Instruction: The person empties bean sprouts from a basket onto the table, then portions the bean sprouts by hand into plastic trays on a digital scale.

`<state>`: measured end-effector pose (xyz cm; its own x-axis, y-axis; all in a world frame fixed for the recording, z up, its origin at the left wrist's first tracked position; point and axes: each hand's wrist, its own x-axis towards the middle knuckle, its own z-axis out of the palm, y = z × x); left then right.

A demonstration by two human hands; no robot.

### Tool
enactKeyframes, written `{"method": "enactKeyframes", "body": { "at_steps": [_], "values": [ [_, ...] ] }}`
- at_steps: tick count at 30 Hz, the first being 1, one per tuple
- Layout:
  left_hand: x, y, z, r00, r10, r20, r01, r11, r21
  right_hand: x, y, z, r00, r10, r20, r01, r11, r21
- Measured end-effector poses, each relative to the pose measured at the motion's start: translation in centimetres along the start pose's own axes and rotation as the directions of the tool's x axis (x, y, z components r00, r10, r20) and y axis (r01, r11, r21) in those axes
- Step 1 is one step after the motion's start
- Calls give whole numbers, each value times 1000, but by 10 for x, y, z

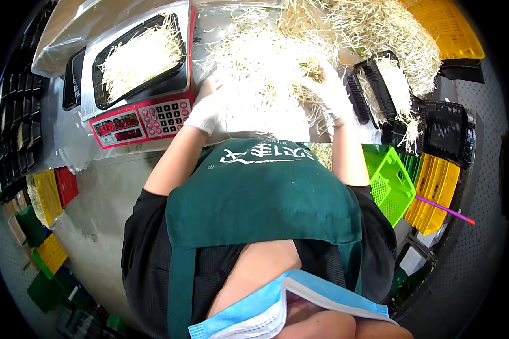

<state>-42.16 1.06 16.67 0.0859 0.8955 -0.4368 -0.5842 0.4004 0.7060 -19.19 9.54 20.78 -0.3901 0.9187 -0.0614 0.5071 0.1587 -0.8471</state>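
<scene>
A bright, partly washed-out heap of bean sprouts (266, 73) covers the middle of the table. At its left edge is my left hand (210, 106) in a white glove, beside the scale; glare and sprouts hide its fingers. My right hand (329, 93), also gloved in white, touches the heap's right side with thumb and fingers apart. On the red digital scale (141, 121) sits a black tray (99, 85) filled with sprouts. Right of my right hand, black trays (382, 85) hold more sprouts, some spilling over the edge.
A larger sprout pile (384, 34) lies at the back right, by a yellow crate (444, 28). Stacked black trays (447, 127) stand at the right edge. Below the table are a green basket (391, 186) and yellow crates (432, 192). More black trays (22, 118) line the far left.
</scene>
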Motion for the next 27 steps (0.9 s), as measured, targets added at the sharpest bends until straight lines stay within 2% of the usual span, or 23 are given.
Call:
{"method": "enactKeyframes", "body": {
  "at_steps": [1, 2, 3, 4, 5, 6, 7, 8, 9, 11, 12, 13, 15, 16, 17, 18, 19, 20, 21, 22, 25, 26, 27],
  "values": [
    [36, -41, -31, 941, 245, 234, -312, 896, 317, 2, 0, 1, 999, -27, -29, 24, 997, -79],
    [46, -49, -35, 870, 314, 381, -469, 767, 438, 6, 28, 24, 990, -135, -46, 123, 969, -215],
    [56, -57, -38, 771, 373, 516, -625, 601, 499, -3, 21, 41, 987, -162, -14, 155, 964, -214],
    [51, -49, -25, 853, 246, 459, -518, 500, 694, -18, 6, 60, 982, -187, 18, 187, 959, -212],
    [43, -43, -18, 891, 192, 413, -454, 436, 777, -22, -24, 62, 981, -36, 191, 102, 932, -348],
    [34, -36, -11, 922, 136, 363, -387, 361, 848, -21, -6, 79, 985, -137, 103, 168, 892, -419],
    [22, -30, -9, 818, 239, 524, -558, 105, 823, -20, 12, 96, 972, -236, 14, 211, 841, -499],
    [10, -27, -10, 674, 283, 682, -665, -169, 728, -14, 19, 100, 974, -226, -8, 193, 846, -497],
    [-2, -25, -15, 675, 277, 684, -666, -170, 726, -7, 25, 102, 976, -214, -33, 171, 853, -493],
    [-23, -20, -23, 757, 281, 589, -634, 103, 766, 6, 34, 105, 978, -190, -90, 123, 864, -489],
    [-34, -15, -15, 925, 176, 337, -378, 321, 868, 12, 35, 104, 977, -183, -113, 106, 866, -489],
    [-36, -15, -17, 910, 181, 372, -411, 288, 865, 14, 20, 101, 976, -176, -130, 91, 868, -488],
    [-47, -8, -15, 941, 151, 302, -336, 316, 887, 26, -18, 45, 984, 4, 176, 65, 922, -382],
    [-50, -8, -16, 942, 158, 297, -333, 318, 888, 27, -5, 36, 983, -2, 183, 73, 921, -383],
    [-52, -7, -16, 955, 196, 224, -294, 494, 818, 29, 14, 29, 970, -146, 196, 111, 978, 177],
    [-54, -5, -14, 965, 218, 148, -257, 653, 713, 29, 8, 25, 964, -208, 164, 116, 887, 446],
    [-55, -3, -8, 964, 220, 149, -259, 654, 711, 29, 1, 22, 954, -270, 132, 112, 726, 679],
    [-54, -1, 1, 946, 294, 136, -312, 717, 624, 27, -9, 16, 897, -348, 274, 293, 930, 222],
    [-52, 1, 8, 924, 365, 117, -369, 764, 529, 25, -20, 11, 839, -332, 431, 472, 839, -272],
    [-36, -2, -1, 832, 456, 317, -533, 499, 683, 24, 2, 27, 816, -443, 372, 569, 727, -384],
    [-28, 11, 23, 763, 552, 337, -631, 521, 575, 31, -1, 13, 778, -514, 362, 628, 637, -447],
    [-6, 27, 28, 676, 601, 427, -706, 362, 608, 41, 0, 5, 777, -514, 363, 629, 637, -445],
    [28, 19, 14, 594, 661, 458, -747, 241, 620, 60, 8, -7, 872, -380, 309, 480, 786, -389]
  ]
}}
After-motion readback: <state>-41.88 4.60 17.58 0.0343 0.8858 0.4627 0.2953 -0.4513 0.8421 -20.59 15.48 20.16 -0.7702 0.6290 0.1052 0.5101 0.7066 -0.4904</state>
